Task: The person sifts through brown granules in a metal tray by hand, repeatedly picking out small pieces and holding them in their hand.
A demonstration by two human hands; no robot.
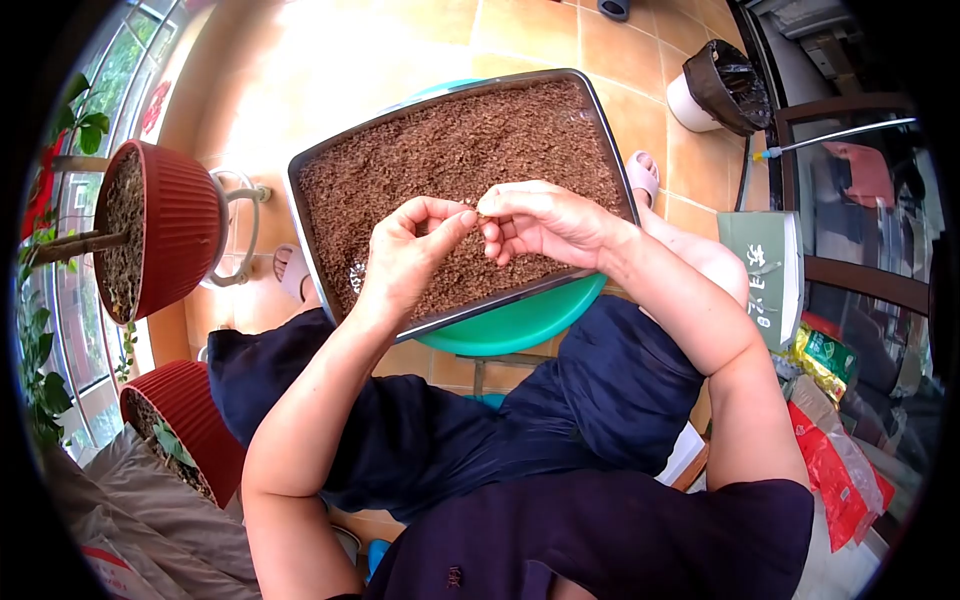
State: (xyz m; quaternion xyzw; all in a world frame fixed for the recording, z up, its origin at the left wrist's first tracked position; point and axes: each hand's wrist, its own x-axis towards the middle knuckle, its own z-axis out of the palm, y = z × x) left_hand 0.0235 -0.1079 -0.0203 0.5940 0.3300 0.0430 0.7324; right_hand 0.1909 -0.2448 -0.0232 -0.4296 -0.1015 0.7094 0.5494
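My left hand (415, 245) and my right hand (545, 222) meet above the middle of a dark-rimmed rectangular tray (452, 323). Brown, crumbly, soil-like material (400, 150) fills the tray. Thumb and forefinger are pinched together on each hand, the fingertips nearly touching. Something tiny may be between them, too small to name. The other fingers of my right hand curl inward. Beneath the tray, the rim of a green round basin or stool (520, 325) shows in front of my knees.
Ribbed red plant pots (180, 235) stand on the left by the window. A black-lined white bin (690, 105) is at the upper right. A grey-green box (760, 265) and a red plastic bag (835, 475) lie on the right. Tiled floor (530, 35) extends behind the tray.
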